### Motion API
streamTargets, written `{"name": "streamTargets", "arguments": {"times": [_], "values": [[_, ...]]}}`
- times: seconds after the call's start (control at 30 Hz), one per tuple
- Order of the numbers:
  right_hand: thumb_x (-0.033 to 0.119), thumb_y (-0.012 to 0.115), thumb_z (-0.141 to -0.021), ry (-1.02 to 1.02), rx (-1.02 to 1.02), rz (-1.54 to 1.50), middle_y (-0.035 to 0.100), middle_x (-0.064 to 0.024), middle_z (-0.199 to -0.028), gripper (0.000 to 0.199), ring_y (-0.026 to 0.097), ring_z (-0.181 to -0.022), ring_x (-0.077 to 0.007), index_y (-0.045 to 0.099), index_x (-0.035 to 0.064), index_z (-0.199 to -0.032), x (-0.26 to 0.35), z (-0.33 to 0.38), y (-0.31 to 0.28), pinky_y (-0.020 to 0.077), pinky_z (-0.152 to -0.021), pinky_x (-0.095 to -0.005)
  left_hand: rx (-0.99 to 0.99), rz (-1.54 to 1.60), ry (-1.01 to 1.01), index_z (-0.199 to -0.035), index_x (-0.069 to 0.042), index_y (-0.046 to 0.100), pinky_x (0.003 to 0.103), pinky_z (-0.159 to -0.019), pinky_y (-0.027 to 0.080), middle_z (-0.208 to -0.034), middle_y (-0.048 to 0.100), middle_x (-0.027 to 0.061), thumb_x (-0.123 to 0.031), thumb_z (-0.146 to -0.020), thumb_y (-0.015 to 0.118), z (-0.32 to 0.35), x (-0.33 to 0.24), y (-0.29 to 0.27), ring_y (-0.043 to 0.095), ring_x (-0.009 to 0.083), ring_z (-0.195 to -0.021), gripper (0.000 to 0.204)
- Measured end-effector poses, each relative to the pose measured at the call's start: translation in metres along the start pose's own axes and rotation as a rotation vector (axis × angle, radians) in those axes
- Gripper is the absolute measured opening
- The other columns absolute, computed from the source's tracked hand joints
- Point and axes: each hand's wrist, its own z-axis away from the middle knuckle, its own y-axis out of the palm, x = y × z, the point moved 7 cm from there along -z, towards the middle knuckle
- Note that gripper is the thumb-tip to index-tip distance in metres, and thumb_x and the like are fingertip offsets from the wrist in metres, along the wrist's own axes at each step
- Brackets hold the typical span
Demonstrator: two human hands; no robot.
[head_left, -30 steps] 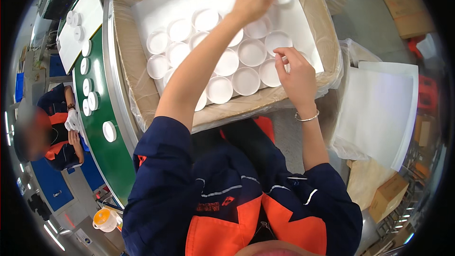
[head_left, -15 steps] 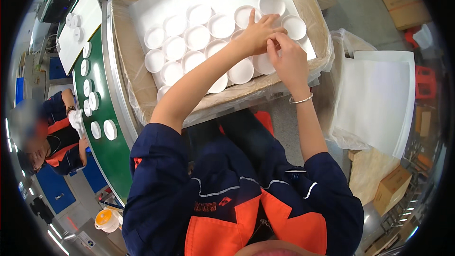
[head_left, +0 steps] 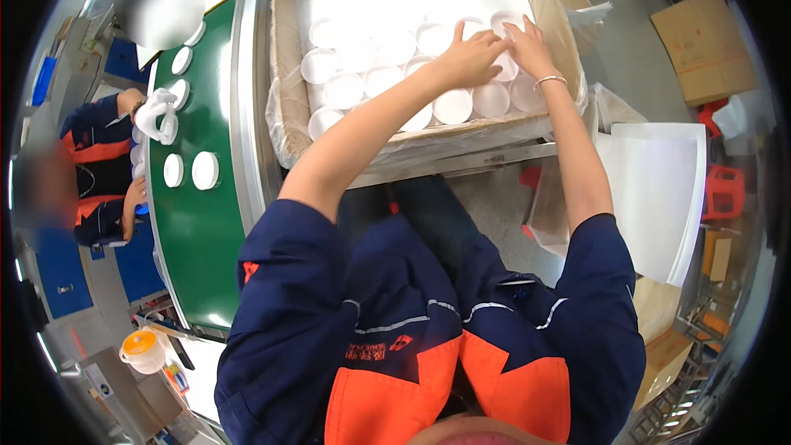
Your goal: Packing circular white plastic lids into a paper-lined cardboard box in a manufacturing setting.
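Rows of shallow round white lids lie in a large cardboard box lined with clear plastic. My left hand reaches across them from the left, fingers spread over the lids toward the right side of the box. Close beside it, my right hand rests at the rightmost lids, its fingers apart and its fingertips at a lid near the right wall. Neither hand visibly holds a lid. The hands and forearms hide some of the lids under them.
To the left, a green conveyor belt carries several white lids. A co-worker's gloved hand is at lids there. White sheets stand right of the box, near a red stool and a cardboard carton.
My hands have separated slightly, with my right hand now farther over the lids at the right. The co-worker's gloved hand has moved onto the belt. The whole view has shifted.
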Motion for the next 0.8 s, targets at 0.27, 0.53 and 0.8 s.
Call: {"name": "streamTargets", "arguments": {"times": [0.27,0.53,0.8], "values": [[0.036,0.06,-0.083,-0.059,0.036,0.094,0.06,-0.0231,-0.104,0.035,0.053,-0.105,-0.0387,0.06,0.0035,-0.096,-0.04,-0.004,0.032,0.0423,-0.088,-0.0503,-0.265,0.04,-0.383,-0.122,-0.014,0.051,0.051,-0.106,0.025,-0.129,0.049,0.0116,-0.016,-0.086,0.057,0.264,0.015,-0.149,0.038,0.0306,-0.127,0.037],[0.028,0.06,-0.083,-0.071,-0.121,0.012,0.056,-0.0235,-0.098,0.026,0.05,-0.102,-0.0396,0.057,0.0031,-0.086,-0.038,-0.005,0.032,0.0411,-0.088,-0.0484,-0.361,-0.446,-1.358,-0.139,-0.011,0.033,0.06,-0.103,0.023,-0.141,0.026,0.031,-0.041,-0.078,0.067,0.57,0.165,-0.177,0.02,0.0464,-0.134,0.076],[0.024,0.061,-0.083,0.03,-0.007,-0.052,0.052,-0.027,-0.114,0.023,0.045,-0.115,-0.0402,0.059,0.0026,-0.088,-0.071,-0.008,0.039,0.0376,-0.096,-0.0438,-0.312,-0.459,-1.229,-0.131,-0.008,0.04,0.055,-0.093,0.034,-0.119,0.052,0.0158,-0.034,-0.083,0.06,0.565,0.178,-0.183,0.051,0.0318,-0.111,0.058]]}}
